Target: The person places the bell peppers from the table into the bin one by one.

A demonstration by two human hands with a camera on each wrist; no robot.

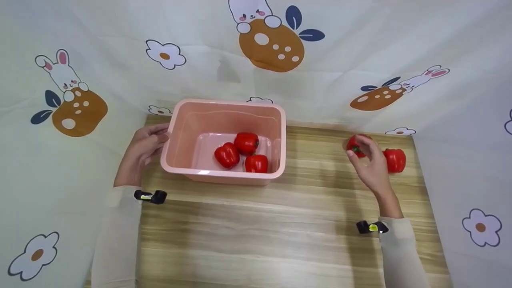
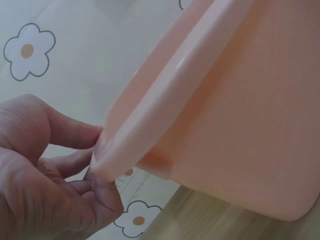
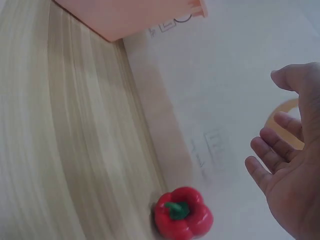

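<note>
A pink plastic tub (image 1: 223,178) stands on the wooden table, holding three red bell peppers (image 1: 227,155). At its left side my left hand (image 1: 146,144) pinches the rim (image 2: 150,115) between thumb and fingers. Over on the right, my right hand (image 1: 372,164) hovers with fingers parted and nothing in its grasp. Partly hidden behind that hand in the head view is a red bell pepper (image 3: 182,214) with a green stem; the right wrist view has the hand (image 3: 295,145) apart from it. Another red bell pepper (image 1: 395,161) lies just right of the right hand.
Pale cloth (image 1: 208,48) printed with rabbits, flowers and orange-brown fruit hangs behind the table and down both sides. The wooden tabletop (image 1: 256,232) stretches in front of the tub and between it and the right-hand peppers.
</note>
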